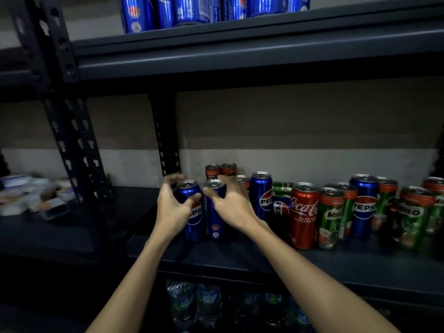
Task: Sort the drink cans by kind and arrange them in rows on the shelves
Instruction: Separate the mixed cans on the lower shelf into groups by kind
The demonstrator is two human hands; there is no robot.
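My left hand (171,204) grips a blue Pepsi can (194,222) at the left end of the middle shelf (240,258). Right beside it, my right hand (231,200) grips a second blue Pepsi can (214,219) near its top. Both cans stand upright, close together. Behind them stand small red cans (212,170). To the right the shelf holds a mixed group: another Pepsi can (262,195), a red Coca-Cola can (304,215), green Milo cans (330,217) and a further Pepsi can (364,205). Several blue Pepsi cans (187,10) line the top shelf.
A black perforated upright (72,145) stands to the left of my hands. Beyond it, a neighbouring shelf holds blurred packets and clutter (33,193). Plastic water bottles (206,306) sit on the level below. A beige wall backs the shelving.
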